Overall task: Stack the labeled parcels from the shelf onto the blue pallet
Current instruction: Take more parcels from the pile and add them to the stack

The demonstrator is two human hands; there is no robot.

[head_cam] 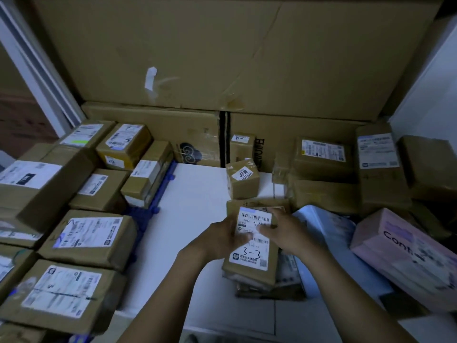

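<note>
Both hands held the parcel [249,256], label up, at 5 o'clock. Left hand [222,240] curled round its left edge, right hand [284,231] round its right edge, thumbs on the label. Likely a two-sided grip to keep it level for the carry. Pallet [144,215] at 9 o'clock, blue edge showing under stacked boxes [86,233]. White surface [193,199] lay between. Cardboard sheet [197,58] stood at 12 o'clock; the room was dim.

dim, bluish light; edges bend wide-angle, lower corners smeared with blur.
</note>
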